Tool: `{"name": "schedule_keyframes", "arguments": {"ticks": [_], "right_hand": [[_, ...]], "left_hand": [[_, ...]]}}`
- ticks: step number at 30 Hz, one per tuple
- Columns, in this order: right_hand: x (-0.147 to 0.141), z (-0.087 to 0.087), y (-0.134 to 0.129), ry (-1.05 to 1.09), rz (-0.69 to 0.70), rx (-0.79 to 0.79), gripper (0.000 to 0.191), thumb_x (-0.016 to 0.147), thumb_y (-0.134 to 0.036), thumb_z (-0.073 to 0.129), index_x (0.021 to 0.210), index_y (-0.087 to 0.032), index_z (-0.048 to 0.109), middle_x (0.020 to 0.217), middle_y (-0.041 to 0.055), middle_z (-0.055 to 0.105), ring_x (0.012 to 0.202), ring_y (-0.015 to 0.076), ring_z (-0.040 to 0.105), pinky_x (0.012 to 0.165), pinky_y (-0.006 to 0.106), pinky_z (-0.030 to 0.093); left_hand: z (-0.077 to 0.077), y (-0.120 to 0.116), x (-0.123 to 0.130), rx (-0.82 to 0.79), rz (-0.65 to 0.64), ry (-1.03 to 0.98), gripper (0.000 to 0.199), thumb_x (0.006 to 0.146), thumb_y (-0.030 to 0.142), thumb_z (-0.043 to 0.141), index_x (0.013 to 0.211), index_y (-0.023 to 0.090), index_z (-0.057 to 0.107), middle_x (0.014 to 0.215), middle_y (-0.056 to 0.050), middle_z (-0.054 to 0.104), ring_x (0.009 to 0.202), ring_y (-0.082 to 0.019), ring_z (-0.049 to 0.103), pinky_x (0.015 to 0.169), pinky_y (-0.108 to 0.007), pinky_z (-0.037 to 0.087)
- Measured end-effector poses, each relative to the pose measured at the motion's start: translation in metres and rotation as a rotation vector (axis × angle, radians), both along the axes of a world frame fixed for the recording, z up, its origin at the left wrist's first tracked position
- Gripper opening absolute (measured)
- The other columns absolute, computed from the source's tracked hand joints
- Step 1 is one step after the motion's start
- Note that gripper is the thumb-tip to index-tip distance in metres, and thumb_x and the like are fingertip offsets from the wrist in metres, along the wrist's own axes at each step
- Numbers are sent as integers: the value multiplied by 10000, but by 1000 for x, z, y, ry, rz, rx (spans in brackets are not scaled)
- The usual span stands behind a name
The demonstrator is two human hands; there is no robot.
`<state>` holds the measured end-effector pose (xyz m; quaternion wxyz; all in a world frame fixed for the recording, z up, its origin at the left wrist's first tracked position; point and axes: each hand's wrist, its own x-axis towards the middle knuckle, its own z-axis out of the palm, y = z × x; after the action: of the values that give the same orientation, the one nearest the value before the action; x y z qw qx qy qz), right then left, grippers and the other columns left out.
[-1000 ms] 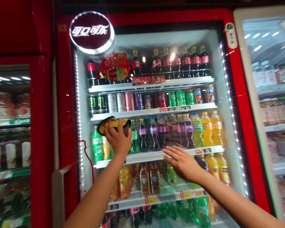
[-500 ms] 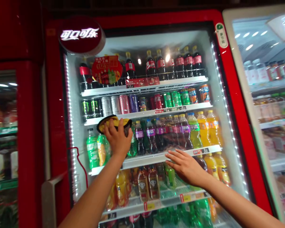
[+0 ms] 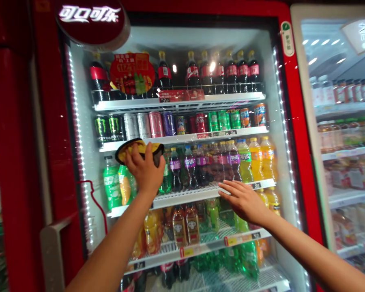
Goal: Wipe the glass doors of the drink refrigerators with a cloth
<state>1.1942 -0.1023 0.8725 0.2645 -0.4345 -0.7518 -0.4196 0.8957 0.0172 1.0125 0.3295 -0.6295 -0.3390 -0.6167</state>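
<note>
A yellow cloth with a black edge [image 3: 124,152] is bunched under my left hand [image 3: 147,170], whose fingers press it to the glass door [image 3: 182,44] of a red drinks fridge. Behind that hand, through the glass, stand green bottles [image 3: 112,182] on the middle shelf. My right hand [image 3: 245,200] holds nothing; its fingers are stretched out, palm toward the glass, in front of the middle shelf edge [image 3: 188,196]. Whether its palm touches the door I cannot tell.
A metal door handle [image 3: 53,255] sticks out at the lower left. Inside are rows of cola bottles [image 3: 231,71], cans [image 3: 156,123] and orange drinks [image 3: 266,158]. A round lit sign [image 3: 91,20] juts from the top left. Another fridge [image 3: 346,146] stands at the right.
The fridge has shifted a little left and up in view. My left hand and the cloth appear slightly farther left and higher; my right hand keeps its outstretched pose.
</note>
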Motion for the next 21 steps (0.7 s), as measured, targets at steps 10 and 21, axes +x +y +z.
{"name": "schedule_keyframes", "arguments": {"ticks": [10,21], "right_hand": [[44,7,-30,-168,73,-4,442,894,-84,530,1304,-204,644,1469,90,567,1354,267,528,1094,525,460],[96,3,-26,32,59,5,528,873,-54,510,1368,-215,600,1528,115,496,1407,268,468,1046,505,519]], "left_hand": [[-40,3,-2,61,-85,791,647,777,370,727,1401,356,560,1513,-66,494,1458,-370,349,1232,-628,196],[-72,-25,122,100,-53,489,661,799,309,720,1432,290,531,1583,-115,387,1497,-420,242,1193,-648,273]]}}
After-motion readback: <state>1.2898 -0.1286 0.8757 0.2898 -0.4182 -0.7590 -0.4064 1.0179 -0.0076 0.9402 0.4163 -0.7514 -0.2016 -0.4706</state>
